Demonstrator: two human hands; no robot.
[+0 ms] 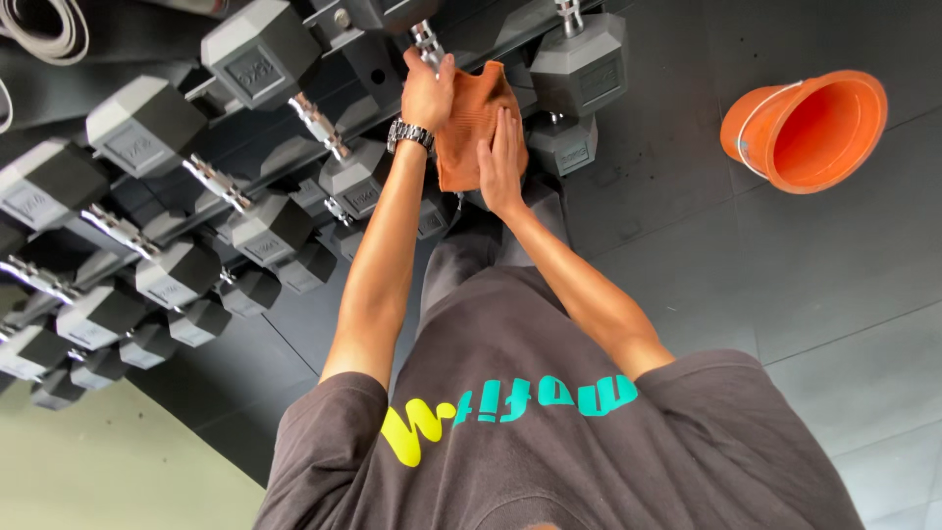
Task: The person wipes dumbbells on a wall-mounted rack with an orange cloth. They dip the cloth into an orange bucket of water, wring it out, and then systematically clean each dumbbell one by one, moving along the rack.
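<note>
My left hand, with a metal watch on its wrist, is shut on the top of an orange cloth. It holds the cloth against the chrome handle of a hex dumbbell on the rack. The fingers of my right hand lie flat and straight against the hanging cloth's right side, pressing on it without gripping. The cloth hides the dumbbell end behind it.
A tiered rack of grey hex dumbbells runs from the left to the top middle. Another dumbbell stands right of the cloth. An orange bucket sits on the dark rubber floor tiles at the upper right. Rolled mats lie at the top left.
</note>
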